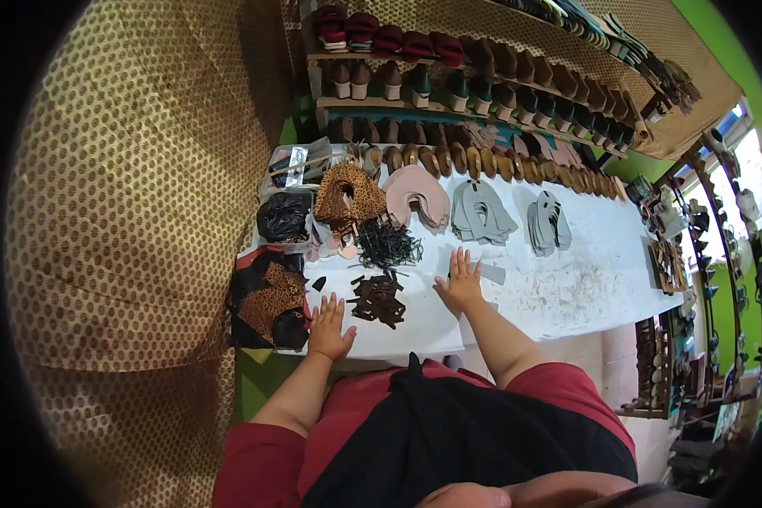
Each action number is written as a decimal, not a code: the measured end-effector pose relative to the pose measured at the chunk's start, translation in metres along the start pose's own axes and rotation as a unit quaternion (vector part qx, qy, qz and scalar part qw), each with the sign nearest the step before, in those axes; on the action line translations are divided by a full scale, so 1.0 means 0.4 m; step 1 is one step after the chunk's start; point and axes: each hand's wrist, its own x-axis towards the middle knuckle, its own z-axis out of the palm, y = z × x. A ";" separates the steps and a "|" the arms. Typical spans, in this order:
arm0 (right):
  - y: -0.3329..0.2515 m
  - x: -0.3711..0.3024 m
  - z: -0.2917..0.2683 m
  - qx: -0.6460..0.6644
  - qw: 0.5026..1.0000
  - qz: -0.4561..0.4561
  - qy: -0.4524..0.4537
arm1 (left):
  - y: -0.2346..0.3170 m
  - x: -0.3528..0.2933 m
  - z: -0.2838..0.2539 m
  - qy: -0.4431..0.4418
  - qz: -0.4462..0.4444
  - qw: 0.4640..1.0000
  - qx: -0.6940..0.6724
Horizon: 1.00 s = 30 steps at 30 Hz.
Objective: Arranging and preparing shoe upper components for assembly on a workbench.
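Note:
My left hand [329, 331] lies flat near the front edge of the white table [584, 292], fingers apart and holding nothing. Just right of it sits a pile of dark brown strips [378, 300]. My right hand [460, 282] also rests open on the table, beside a small grey flat piece [492, 273]. Behind the brown pile is a tangle of thin black straps [388, 245]. Farther back lie leopard-print pieces [347, 196], pink U-shaped cutouts [418, 196], and two stacks of grey cutouts, one nearer the middle [481, 212] and one to the right [549, 223].
Left of my left hand are black and leopard-print scraps [271, 300], with a bin holding a black bag [284, 216] behind. A row of brown shoe lasts [483, 162] lines the table's back. Shelves of shoes [457, 89] stand beyond; a patterned curtain [135, 212] hangs at left.

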 end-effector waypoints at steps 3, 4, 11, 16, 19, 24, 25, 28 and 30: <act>-0.001 0.003 -0.002 -0.009 1.000 0.001 0.006 | 0.009 0.006 -0.006 -0.001 0.002 1.000 -0.002; -0.007 0.004 -0.002 -0.009 1.000 0.000 0.009 | 0.007 0.006 -0.008 -0.001 0.003 1.000 -0.004; -0.032 0.033 -0.009 -0.034 0.999 -0.001 0.024 | 0.004 0.001 -0.008 -0.012 -0.002 1.000 -0.011; -0.026 0.033 0.001 -0.005 1.000 -0.020 0.017 | 0.001 0.004 -0.003 -0.013 -0.002 1.000 -0.011; -0.021 0.033 -0.002 0.001 0.998 -0.009 0.060 | -0.003 0.005 -0.001 -0.005 0.003 1.000 -0.012; -0.019 0.018 0.000 0.018 0.999 0.007 0.036 | 0.005 0.002 -0.002 -0.010 0.000 1.000 -0.005; -0.029 0.022 -0.007 0.016 0.999 0.000 0.048 | 0.003 0.004 -0.003 -0.013 -0.008 1.000 -0.002; -0.036 -0.005 -0.035 -0.013 1.000 -0.006 -0.002 | 0.001 0.002 -0.004 -0.014 -0.009 1.000 0.000; -0.025 0.004 -0.020 -0.007 1.000 -0.007 0.004 | 0.007 0.005 -0.005 -0.012 -0.011 1.000 0.001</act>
